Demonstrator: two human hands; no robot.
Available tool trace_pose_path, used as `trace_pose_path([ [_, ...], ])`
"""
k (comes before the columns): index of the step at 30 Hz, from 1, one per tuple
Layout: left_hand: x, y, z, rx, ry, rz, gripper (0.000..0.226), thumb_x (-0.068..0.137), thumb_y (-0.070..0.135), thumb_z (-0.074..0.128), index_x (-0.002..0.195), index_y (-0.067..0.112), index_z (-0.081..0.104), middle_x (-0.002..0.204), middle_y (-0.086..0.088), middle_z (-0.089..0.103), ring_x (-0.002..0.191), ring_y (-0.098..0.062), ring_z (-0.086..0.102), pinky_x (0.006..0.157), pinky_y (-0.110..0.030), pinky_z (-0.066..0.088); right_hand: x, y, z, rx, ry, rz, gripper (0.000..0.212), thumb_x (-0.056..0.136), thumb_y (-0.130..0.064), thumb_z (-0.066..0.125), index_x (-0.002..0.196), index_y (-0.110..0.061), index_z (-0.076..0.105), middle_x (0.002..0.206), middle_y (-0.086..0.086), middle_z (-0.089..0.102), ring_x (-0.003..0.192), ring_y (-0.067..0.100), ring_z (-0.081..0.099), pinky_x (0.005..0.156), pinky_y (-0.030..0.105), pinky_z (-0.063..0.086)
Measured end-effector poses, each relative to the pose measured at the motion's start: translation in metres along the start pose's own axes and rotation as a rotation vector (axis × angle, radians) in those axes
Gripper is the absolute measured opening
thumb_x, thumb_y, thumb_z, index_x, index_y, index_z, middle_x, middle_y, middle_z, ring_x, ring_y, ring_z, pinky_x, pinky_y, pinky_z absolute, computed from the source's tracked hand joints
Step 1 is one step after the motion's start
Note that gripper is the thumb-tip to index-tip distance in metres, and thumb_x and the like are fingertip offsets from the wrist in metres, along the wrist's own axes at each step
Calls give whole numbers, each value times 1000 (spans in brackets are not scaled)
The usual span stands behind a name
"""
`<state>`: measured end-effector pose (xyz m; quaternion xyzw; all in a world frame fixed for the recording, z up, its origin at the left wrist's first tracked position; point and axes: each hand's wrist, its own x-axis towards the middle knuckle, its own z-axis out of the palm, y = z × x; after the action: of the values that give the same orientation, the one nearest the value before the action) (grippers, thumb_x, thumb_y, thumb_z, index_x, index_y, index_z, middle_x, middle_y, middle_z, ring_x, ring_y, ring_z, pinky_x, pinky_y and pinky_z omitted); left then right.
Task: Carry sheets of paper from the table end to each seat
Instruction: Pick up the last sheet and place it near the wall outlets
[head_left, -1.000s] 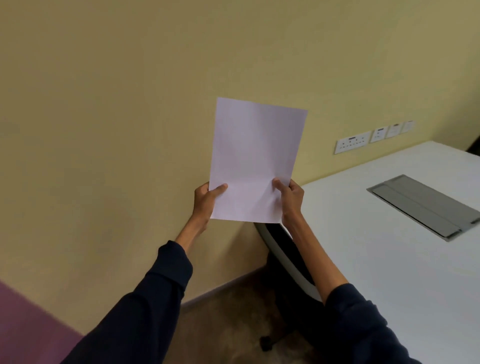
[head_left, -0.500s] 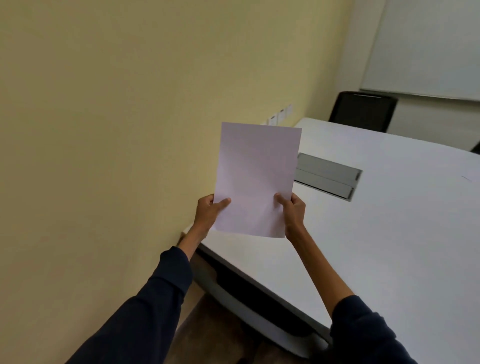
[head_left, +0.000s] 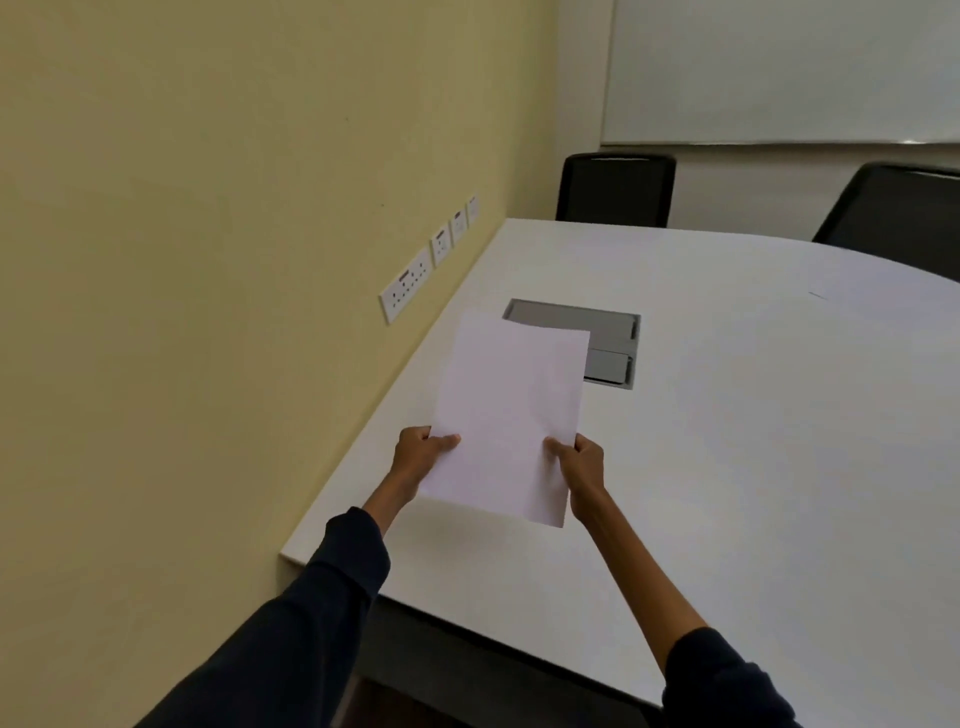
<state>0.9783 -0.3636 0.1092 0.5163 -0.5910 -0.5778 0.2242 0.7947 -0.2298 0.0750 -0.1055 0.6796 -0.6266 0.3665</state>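
Over the white table, near its wall-side corner, a sheet of paper hangs tilted: the delivery step (by my reading), which next calls for lowering it flat at this seat. The left hand and right hand pinch its lower side edges, thumbs on top, fingers beneath.

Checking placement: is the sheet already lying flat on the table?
No: the left hand and right hand pinch the sheet, held tilted above the table.
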Motion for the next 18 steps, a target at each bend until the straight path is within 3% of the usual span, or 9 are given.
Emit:
trace_pose_path([
  [5, 41, -21, 14, 41, -81, -108, 25, 84, 10, 74, 101, -7, 68, 100, -21, 70, 88, -33, 68, 80, -40, 57, 29, 22, -4, -61, 41, 99, 19, 86, -8, 63, 102, 1, 68, 108, 15, 71, 91, 29, 63, 89, 47, 54],
  [10, 77, -54, 17, 134, -166, -174, 18, 84, 13, 74, 89, 1, 62, 93, -18, 67, 81, -29, 64, 62, -30, 49, 48, 54, -2, -149, 94, 197, 20, 86, -7, 63, 104, 1, 68, 107, 15, 71, 92, 30, 63, 83, 43, 54],
  [15, 108, -96, 14, 227, -257, -233, 18, 88, 17, 71, 90, 8, 55, 92, -16, 63, 85, -26, 62, 74, -37, 48, 60, 91, 11, -228, 155, 271, 19, 87, -7, 64, 105, -2, 67, 108, 13, 69, 99, 34, 64, 90, 47, 55],
  [18, 123, -119, 12, 254, -299, -268, 25, 87, 15, 72, 77, 8, 50, 89, -16, 61, 82, -25, 62, 74, -36, 50, 64, 109, 18, -276, 195, 307, 15, 87, -9, 65, 101, -6, 67, 105, 11, 68, 97, 33, 63, 93, 49, 54],
])
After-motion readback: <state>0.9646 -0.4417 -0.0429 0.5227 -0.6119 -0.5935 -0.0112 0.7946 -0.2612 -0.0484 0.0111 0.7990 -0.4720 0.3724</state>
